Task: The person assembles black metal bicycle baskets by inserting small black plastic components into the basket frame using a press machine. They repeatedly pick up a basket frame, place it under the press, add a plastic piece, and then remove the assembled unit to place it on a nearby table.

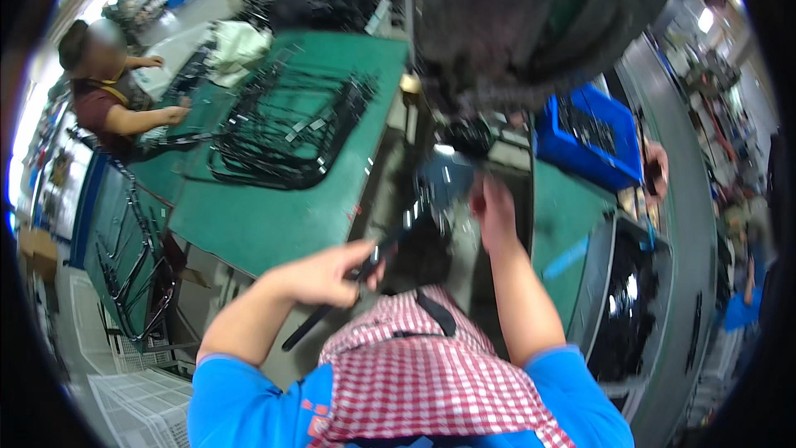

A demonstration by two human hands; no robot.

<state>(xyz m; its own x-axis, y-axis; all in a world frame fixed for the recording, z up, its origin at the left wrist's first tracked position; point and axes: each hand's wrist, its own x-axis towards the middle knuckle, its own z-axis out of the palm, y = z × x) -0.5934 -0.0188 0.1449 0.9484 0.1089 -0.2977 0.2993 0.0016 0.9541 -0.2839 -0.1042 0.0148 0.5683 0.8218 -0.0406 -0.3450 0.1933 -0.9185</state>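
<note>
Green workbenches [274,224] (bright workshop)

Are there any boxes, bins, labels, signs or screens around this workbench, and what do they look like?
Blue plastic bin: rectangular, right of centre, holding dark parts.
Cardboard box: brown, far left edge on the floor.
White wire crate: lower left, mesh-like.
No signs or screens can be made out; the picture is blurred.

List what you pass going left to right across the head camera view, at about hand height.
Co-worker's hand on the green table → pile of black frames → left hand gripping a black rod → right hand → blue crate.
</note>
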